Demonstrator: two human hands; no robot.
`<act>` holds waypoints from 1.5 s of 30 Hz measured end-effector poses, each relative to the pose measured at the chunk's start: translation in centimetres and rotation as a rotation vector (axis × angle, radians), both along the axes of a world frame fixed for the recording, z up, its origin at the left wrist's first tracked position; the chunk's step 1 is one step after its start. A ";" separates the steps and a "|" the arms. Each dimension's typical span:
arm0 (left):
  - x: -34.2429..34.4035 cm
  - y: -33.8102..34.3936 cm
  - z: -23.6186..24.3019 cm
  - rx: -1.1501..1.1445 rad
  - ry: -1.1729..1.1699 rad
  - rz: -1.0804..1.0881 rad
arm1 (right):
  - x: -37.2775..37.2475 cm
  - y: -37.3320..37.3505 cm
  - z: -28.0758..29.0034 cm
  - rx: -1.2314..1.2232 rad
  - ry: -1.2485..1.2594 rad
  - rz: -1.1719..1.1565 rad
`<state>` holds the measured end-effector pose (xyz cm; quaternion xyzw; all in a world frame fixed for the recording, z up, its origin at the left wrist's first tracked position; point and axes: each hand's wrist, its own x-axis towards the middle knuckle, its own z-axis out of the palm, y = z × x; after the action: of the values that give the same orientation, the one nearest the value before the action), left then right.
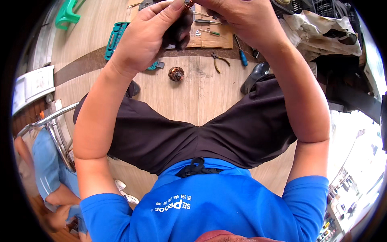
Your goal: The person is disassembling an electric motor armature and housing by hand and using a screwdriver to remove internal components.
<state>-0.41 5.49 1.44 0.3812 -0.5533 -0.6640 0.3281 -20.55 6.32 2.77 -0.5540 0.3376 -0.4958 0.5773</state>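
Note:
My left hand point(151, 34), with blackened curled fingers, is raised at the top of the view, thumb and forefinger pinching a small part with copper-coloured wire point(187, 5). My right hand point(238, 18) meets it there, its fingers on the same part, which is mostly hidden. On the floor below lies a round copper-wound motor part point(176, 74). To its right are pliers with yellowish handles point(221, 61) and a blue-handled screwdriver point(243, 56). Several tools, among them a green-handled screwdriver point(213, 33), lie on cardboard point(223, 40) beyond my hands. A teal toolbox point(114, 40) lies left of them.
A green plastic stool point(65, 14) stands at upper left. Another person point(52, 169) in light blue sits close on my left beside a metal tube frame point(60, 113). Dirty cloth point(314, 36) covers dark items at upper right. My spread legs point(141, 133) frame the floor.

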 end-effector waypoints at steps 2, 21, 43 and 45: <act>-0.5 0.5 0.9 -0.356 -0.206 -0.021 | -0.1 0.1 -0.2 0.049 0.045 -0.046; 0.0 0.7 0.6 -0.168 0.081 -0.123 | -0.5 0.6 0.6 0.029 0.050 -0.022; -0.5 0.7 1.3 -0.787 -0.391 0.072 | -0.6 0.7 0.7 0.005 0.085 -0.001; -0.3 0.6 1.2 -0.324 -0.026 -0.028 | -0.9 0.1 1.0 0.029 0.080 -0.010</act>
<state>-0.70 6.05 2.60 0.3243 -0.6625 -0.5655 0.3689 -21.43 6.45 3.80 -0.5632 0.3703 -0.4714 0.5688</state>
